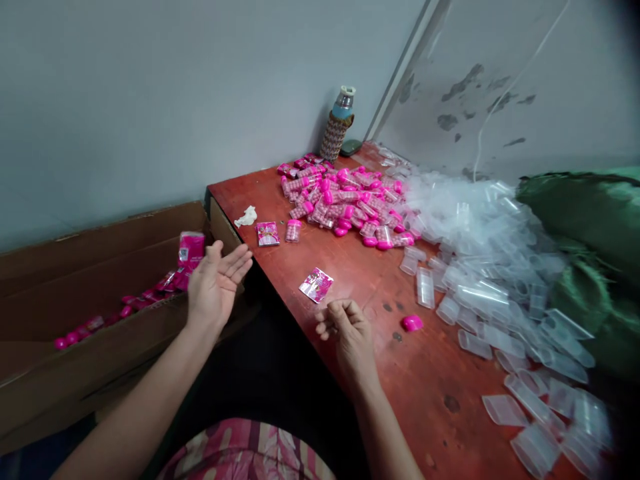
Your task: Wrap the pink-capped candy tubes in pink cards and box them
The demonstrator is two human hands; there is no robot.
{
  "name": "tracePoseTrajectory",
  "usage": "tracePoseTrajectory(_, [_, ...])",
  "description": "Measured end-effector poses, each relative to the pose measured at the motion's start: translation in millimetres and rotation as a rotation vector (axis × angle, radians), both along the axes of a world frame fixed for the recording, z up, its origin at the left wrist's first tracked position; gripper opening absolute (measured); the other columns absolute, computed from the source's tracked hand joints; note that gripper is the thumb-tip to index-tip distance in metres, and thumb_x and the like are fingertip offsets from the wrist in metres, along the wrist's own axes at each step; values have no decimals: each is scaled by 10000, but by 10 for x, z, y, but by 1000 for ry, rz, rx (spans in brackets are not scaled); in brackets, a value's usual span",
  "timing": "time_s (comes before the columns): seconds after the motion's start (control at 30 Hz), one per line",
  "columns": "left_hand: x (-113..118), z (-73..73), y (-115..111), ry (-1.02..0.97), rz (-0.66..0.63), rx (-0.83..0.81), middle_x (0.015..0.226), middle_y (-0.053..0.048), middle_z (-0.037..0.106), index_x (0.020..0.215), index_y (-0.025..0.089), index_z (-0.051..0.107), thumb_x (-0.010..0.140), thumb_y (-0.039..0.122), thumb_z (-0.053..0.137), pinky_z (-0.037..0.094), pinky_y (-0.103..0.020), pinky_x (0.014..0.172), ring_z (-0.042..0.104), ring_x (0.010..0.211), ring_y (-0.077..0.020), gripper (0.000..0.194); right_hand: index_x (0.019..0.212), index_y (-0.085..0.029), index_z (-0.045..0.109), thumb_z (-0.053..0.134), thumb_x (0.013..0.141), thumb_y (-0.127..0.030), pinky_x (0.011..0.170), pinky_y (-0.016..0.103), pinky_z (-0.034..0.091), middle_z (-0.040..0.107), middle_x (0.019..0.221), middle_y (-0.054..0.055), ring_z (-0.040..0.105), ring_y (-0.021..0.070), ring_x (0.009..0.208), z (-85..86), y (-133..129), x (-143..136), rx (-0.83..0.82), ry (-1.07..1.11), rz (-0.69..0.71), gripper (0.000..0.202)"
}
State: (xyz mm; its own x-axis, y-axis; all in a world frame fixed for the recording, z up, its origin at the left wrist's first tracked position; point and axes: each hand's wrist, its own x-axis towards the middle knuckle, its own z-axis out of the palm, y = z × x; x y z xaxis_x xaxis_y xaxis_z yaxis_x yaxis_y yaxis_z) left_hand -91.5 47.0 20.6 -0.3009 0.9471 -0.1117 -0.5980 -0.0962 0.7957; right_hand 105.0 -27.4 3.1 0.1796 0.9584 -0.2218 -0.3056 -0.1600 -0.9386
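My left hand is open, palm turned up and fingers stretched to the right, beside the table's edge. A pink printed packet is just behind its wrist, over the cardboard box; whether the two touch I cannot tell. Over the near edge of the red table, my right hand has its fingers curled in and thumb against them, with nothing visible in them. Just beyond its fingertips a pink sachet lies flat. A loose pink cap lies to the right. Farther back are another sachet and a small filled bottle.
A heap of pink-capped bottles covers the table's back. Clear empty tubes pile along the right, by a green sack. A flask stands at the wall. Left of the table, a cardboard box holds pink packets.
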Motion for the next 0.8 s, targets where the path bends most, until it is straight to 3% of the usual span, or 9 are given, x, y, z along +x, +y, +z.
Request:
tracePoseTrajectory(0.1, [195, -173, 34, 341, -126, -7, 932, -91, 683, 980, 196, 630, 665, 360, 663, 398, -401, 904, 602, 949, -230, 357, 724, -171, 521, 583, 758, -393, 431, 182, 420, 627, 642, 6, 542, 85, 469, -33, 3, 68, -22, -49, -14, 233])
tracePoseTrajectory(0.2, [511, -347, 45, 769, -325, 163, 1114, -50, 616, 935, 258, 663, 626, 278, 698, 203, -409, 1033, 446, 1161, -238, 312, 727, -170, 525, 591, 751, -392, 433, 188, 420, 638, 642, 7, 546, 89, 465, -40, 21, 110, -36, -94, 9, 232])
tracePoseTrajectory(0.3, [729, -470, 65, 986, -423, 290, 1161, -18, 586, 912, 304, 670, 647, 228, 678, 44, -445, 1053, 345, 1236, -242, 275, 717, -169, 525, 593, 753, -379, 430, 182, 409, 639, 633, 2, 543, 84, 457, -11, 43, 170, -39, -147, 37, 224])
tracePoseTrajectory(0.53, [813, -566, 82, 1091, -320, 345, 1028, -20, 657, 849, 324, 682, 719, 214, 609, 36, -495, 1039, 395, 1198, -245, 185, 716, -164, 550, 592, 741, -400, 407, 186, 383, 626, 620, 2, 536, 95, 471, -5, 157, 329, -8, -282, 40, 242])
tracePoseTrajectory(0.67, [835, -570, 6, 1121, -271, 401, 1056, -31, 645, 912, 307, 667, 753, 212, 573, 128, -518, 1029, 423, 1177, -238, 208, 904, -177, 542, 667, 677, -345, 558, 233, 457, 644, 778, 16, 600, 136, 669, -60, 305, 265, 11, -278, -56, 308])
tracePoseTrajectory(0.8, [812, -490, -117, 1049, -304, 422, 1138, -48, 602, 1014, 262, 639, 775, 228, 547, 286, -448, 999, 459, 1148, -228, 259, 976, -192, 487, 674, 669, -285, 578, 242, 452, 605, 665, -38, 574, 112, 584, -32, 432, 158, 53, -111, -44, 371])
